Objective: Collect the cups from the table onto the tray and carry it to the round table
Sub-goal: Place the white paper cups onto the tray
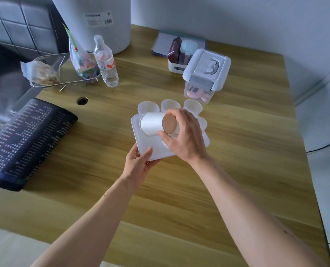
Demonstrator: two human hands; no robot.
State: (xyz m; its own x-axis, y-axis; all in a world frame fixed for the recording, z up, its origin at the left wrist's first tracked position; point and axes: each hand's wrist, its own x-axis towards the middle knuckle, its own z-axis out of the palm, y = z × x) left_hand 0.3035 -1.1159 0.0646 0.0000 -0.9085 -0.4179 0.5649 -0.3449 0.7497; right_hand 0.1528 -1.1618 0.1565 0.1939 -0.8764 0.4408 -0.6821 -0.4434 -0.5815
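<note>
Right hand (181,135) pinches cup (152,124) at base, thumb and fingers around bottom disc. Cup's long axis lies sideways, mouth pointing left, over tray (150,145) (must be tipped upright before seating). Left hand (138,162) grips tray's near corner.

Wooden table (237,170) — tray (146,143), bottle (106,62), lidded box (206,74), dark mat (25,139).
</note>
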